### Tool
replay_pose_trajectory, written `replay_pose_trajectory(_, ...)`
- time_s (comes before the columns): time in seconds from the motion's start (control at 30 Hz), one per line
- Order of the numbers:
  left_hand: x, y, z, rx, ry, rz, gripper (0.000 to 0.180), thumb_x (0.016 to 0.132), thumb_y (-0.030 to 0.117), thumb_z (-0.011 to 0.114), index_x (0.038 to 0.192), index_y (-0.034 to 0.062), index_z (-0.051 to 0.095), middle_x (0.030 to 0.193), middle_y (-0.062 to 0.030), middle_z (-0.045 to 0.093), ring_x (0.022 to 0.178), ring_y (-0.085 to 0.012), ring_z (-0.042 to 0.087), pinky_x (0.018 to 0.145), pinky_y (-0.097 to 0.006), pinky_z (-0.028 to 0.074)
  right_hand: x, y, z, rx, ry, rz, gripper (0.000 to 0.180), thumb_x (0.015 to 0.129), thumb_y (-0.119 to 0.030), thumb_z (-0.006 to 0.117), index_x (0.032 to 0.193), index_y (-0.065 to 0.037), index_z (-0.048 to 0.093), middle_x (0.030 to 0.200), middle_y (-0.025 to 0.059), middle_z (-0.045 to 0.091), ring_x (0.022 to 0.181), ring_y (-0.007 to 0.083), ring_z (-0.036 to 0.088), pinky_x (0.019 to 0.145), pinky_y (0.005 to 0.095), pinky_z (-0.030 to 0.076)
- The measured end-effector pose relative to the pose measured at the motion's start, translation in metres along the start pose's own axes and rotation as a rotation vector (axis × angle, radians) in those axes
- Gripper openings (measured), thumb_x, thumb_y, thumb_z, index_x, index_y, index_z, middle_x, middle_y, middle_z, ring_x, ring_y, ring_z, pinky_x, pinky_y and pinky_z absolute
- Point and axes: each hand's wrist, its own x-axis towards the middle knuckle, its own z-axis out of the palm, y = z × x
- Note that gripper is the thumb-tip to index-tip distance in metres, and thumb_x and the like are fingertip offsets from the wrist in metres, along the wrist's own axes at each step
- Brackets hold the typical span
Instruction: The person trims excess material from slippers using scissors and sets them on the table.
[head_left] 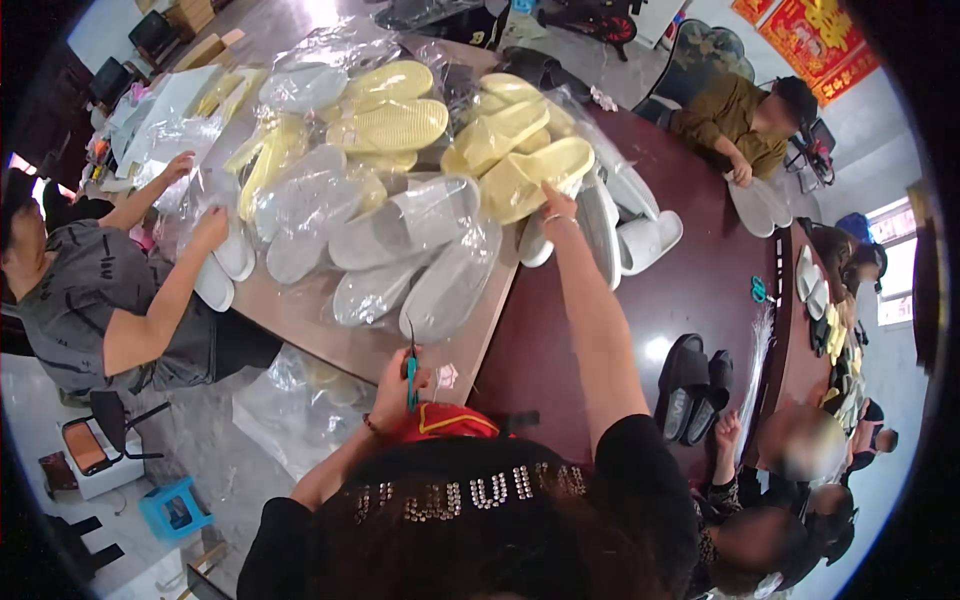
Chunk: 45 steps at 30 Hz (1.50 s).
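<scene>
My left hand [392, 393] is closed around a small pair of scissors [411, 380] with teal handles, blades pointing away from me, at the near edge of the table. Stretched far forward, my right hand [558, 207] grips the near edge of a yellow slipper [537, 176] at the right side of a big pile. Beside that hand lie loose grey slippers [600, 225]. Clear plastic bags cover many grey slippers [452, 285] and yellow slippers [388, 124] in the pile, left of my right hand.
A dark red table [590, 330] adjoins the light brown one [320, 325]. Black slides [690, 385] and teal scissors [759, 289] lie at right. One co-worker [130, 290] handles bagged slippers at left; another [745, 130] holds grey slippers at far right. A blue stool [175, 508] stands lower left.
</scene>
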Motion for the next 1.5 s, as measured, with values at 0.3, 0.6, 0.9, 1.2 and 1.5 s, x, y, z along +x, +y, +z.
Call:
replay_pose_trajectory(0.3, 0.019, -0.002, 0.005, -0.014, 0.003, 0.011, 0.036, 0.076, 0.009, 0.058, 0.109, 0.0002, 0.044, 0.074, -0.0009, 0.051, 0.065, -0.0071, 0.048, 0.058, -0.021, 0.042, -0.032, -0.05, 0.034, 0.074, 0.164, -0.098, 0.076, 0.062, -0.004, 0.065, 0.125, -0.001, 0.022, 0.107, 0.0171, 0.048, 0.087, 0.0275, 0.054, 0.072, 0.0371, 0.047)
replay_pose_trajectory(0.6, 0.018, 0.045, 0.017, 0.18, -0.037, 0.341, 0.034, 0.077, 0.012, 0.059, 0.107, 0.0013, 0.046, 0.072, 0.0011, 0.047, 0.064, -0.0056, 0.043, 0.056, -0.021, 0.038, -0.053, -0.154, -0.055, 0.554, -0.416, -0.112, 0.042, 0.078, -0.023, 0.046, 0.113, -0.001, 0.044, 0.106, 0.0129, 0.054, 0.095, 0.0268, 0.054, 0.084, 0.0393, 0.044)
replay_pose_trajectory(0.9, 0.076, 0.145, 0.043, -0.326, -0.147, 0.443, 0.031, 0.083, 0.015, 0.053, 0.108, 0.0016, 0.041, 0.082, -0.0092, 0.055, 0.067, -0.0146, 0.054, 0.059, -0.026, 0.044, -0.176, -0.052, -0.112, 0.647, -0.523, 0.134, 0.045, 0.081, -0.029, 0.045, 0.115, 0.0, 0.043, 0.108, 0.0132, 0.054, 0.097, 0.0259, 0.053, 0.083, 0.0372, 0.045)
replay_pose_trajectory(1.2, 0.094, 0.114, 0.06, 0.067, -0.104, 0.34, 0.041, 0.075, 0.012, 0.062, 0.108, 0.0004, 0.04, 0.067, -0.0037, 0.051, 0.056, -0.0098, 0.049, 0.049, -0.023, 0.04, -0.24, 0.038, -0.16, 0.688, -0.309, 0.466, 0.043, 0.08, -0.032, 0.046, 0.108, 0.0, 0.05, 0.104, 0.0122, 0.057, 0.092, 0.0236, 0.057, 0.081, 0.0358, 0.046)
replay_pose_trajectory(1.5, 0.088, 0.132, 0.136, -0.077, -0.293, 0.461, 0.034, 0.071, 0.001, 0.055, 0.104, 0.0017, 0.046, 0.068, -0.0018, 0.05, 0.056, -0.0073, 0.046, 0.048, -0.019, 0.037, -0.276, 0.068, -0.176, 1.285, -0.371, 0.368, 0.066, 0.081, -0.058, 0.031, 0.127, -0.011, 0.034, 0.128, 0.0107, 0.039, 0.118, 0.0292, 0.036, 0.098, 0.0471, 0.027)
